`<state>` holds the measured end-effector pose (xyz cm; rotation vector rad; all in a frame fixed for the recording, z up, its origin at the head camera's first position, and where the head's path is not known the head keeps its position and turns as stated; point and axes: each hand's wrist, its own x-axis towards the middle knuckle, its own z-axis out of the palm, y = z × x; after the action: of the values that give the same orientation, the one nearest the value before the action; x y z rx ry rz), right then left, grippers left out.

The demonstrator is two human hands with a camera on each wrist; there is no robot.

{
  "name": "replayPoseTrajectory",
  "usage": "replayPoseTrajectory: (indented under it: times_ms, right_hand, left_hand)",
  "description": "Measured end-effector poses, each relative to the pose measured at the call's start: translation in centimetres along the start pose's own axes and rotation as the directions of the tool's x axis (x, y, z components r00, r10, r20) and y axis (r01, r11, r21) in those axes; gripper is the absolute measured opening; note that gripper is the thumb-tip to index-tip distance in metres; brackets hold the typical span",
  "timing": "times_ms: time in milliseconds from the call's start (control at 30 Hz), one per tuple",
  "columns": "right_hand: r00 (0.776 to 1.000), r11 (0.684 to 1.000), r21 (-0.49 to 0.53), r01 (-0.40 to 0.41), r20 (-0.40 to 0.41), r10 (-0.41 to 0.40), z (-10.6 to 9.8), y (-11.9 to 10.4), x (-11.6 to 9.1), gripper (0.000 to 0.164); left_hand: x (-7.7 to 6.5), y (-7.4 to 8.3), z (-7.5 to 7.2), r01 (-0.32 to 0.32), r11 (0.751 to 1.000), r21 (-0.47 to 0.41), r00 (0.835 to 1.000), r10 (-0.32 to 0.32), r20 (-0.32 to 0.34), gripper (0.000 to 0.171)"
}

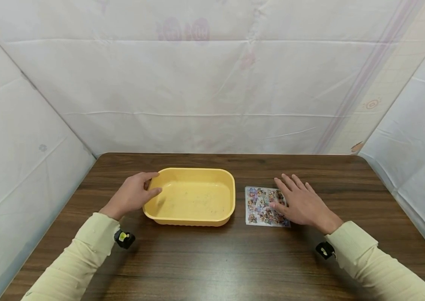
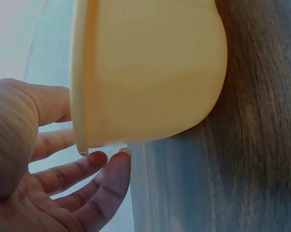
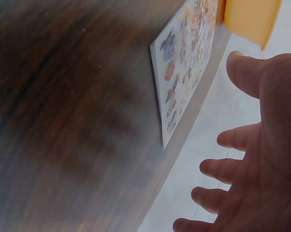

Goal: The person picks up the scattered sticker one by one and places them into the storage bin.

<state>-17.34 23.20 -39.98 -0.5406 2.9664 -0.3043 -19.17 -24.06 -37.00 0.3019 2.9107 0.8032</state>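
Brown counter (image 1: 197,259) lies beneath. Relaxed left grip (image 1: 130,194) overhangs yellow tub (image 1: 191,201). Spread right grip (image 1: 304,205) partly hides colourful sheet (image 1: 260,207).

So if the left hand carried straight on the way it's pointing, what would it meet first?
Most likely the yellow tray, at its left end. In the head view the left hand overlaps that end, though whether it touches the plastic is hard to tell.
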Motion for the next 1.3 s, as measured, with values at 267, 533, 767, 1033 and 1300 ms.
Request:
replayPoseTrajectory:
  times_ms: [267, 533, 767, 1033, 1300]
  right_hand:
    - [1.0, 1.0, 0.02, 0.023, -0.018, -0.023, 0.0, 0.3, 0.3, 0.078]
    - [0.999, 0.997, 0.058, 0.049, -0.021, -0.048, -0.1, 0.3, 0.4, 0.074]
    - [0.998, 0.996, 0.068, 0.056, -0.024, -0.054, -0.2, 0.5, 0.6, 0.07]
    - [0.997, 0.995, 0.069, 0.068, -0.041, -0.065, -0.2, 1.0, 0.7, 0.066]
    - [0.992, 0.992, 0.048, 0.115, -0.058, -0.112, -0.2, 1.5, 1.0, 0.058]
  left_hand:
    - [0.0, -0.1, -0.2, 0.008, 0.995, -0.095, 1.0, -0.007, 0.01, 0.059]
    - [0.1, -0.3, -0.4, 0.031, 0.995, -0.09, 1.0, -0.031, 0.0, 0.057]
    - [0.3, -0.7, -0.5, 0.049, 0.995, -0.086, 0.999, -0.048, 0.005, 0.054]
    - [0.3, -1.0, -0.5, 0.044, 0.994, -0.103, 0.999, -0.044, 0.001, 0.051]
    - [0.2, -0.9, -0.6, 0.048, 0.99, -0.132, 0.999, -0.049, 0.0, 0.05]
